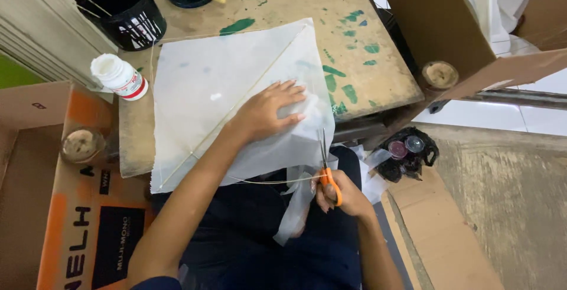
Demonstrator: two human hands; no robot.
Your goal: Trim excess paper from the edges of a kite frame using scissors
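While the paper [236,89] is lying across the green-smeared surface [378,83] and hanging off its near edge, the risk, as I judge it, is the loose overhang buckling or tearing and the cut wandering, since only the left hand [269,113] is pinning it flat, fingers spread beside the thin stick [236,110]. The right hand [345,195] is gripping orange scissors [328,175], fingers closed through the handles, blades pointing up into the sheet's near-right edge, just below the left hand. A glue bottle [121,77] is standing near the far-left corner.
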